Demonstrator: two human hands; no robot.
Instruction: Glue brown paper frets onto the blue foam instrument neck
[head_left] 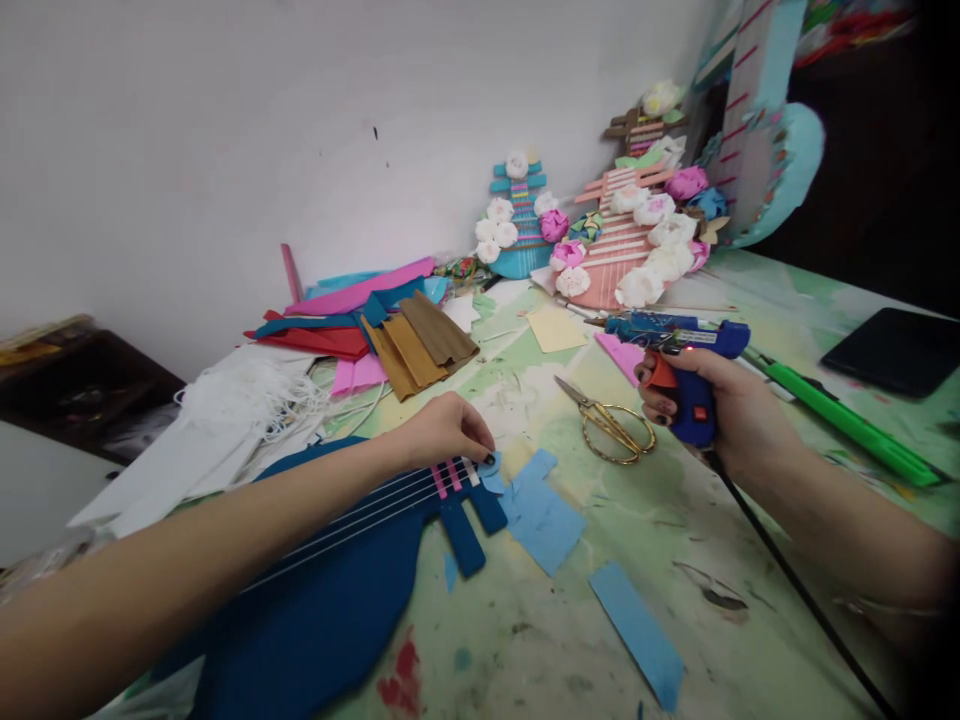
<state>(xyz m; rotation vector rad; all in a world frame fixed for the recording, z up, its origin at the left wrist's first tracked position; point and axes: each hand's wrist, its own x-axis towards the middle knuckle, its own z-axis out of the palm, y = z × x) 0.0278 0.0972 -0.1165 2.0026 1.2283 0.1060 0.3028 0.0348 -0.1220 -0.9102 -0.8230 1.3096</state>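
Left hand (441, 430) pinches light-blue paper (492, 480) at the guitar cutout (330, 600) (placement seems to need steadiness); right hand (750, 420) grips a glue gun (724, 340).

A plain pale wall (300, 130) fills the back of the view, grayish and matte, with a few small dark marks (376, 133) on its surface. At the lower left stands a low brown cabinet (97, 390) — its open interior deep in shadow — with a whitish panel (45, 490) in front. The tabletop (525, 640) is mottled green and pale yellow, stained with a red smear (401, 680). Soft, muted light covers the wall; a very dark area (892, 170) lies at the right.
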